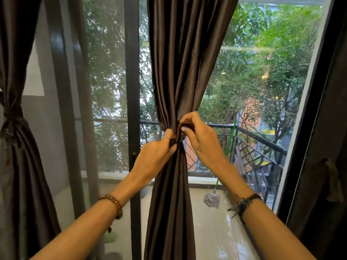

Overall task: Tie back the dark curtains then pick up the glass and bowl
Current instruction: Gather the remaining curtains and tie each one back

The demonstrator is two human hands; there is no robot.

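While both arms reach up from 7 and 5 o'clock: hands meet at the pinched waist of the middle curtain, near centre.
Left hand: knuckles up, ringed finger and thumb curled into the gathered cloth at its 9 o'clock side, gripping it.
Right hand: wrist bent, fingers hooked over from 3 o'clock, pinching the dark tie band against the bunch.
Wrists: a beaded bracelet on the left, a dark cord band with frayed ends on the right.
Middle curtain: hangs full height, fanned wide above the pinch and falling in narrow folds below it.
Left curtain: at 9 o'clock, already cinched by its own tie.
Right curtain: dark panel along the 3 o'clock edge; how it is held I cannot tell.
Window: dark sliding frame just left of the middle curtain, glass either side.
Outside: pale tiled balcony floor at 6 o'clock, black railing at 3 o'clock, a grey mop head on the tiles, green trees beyond.
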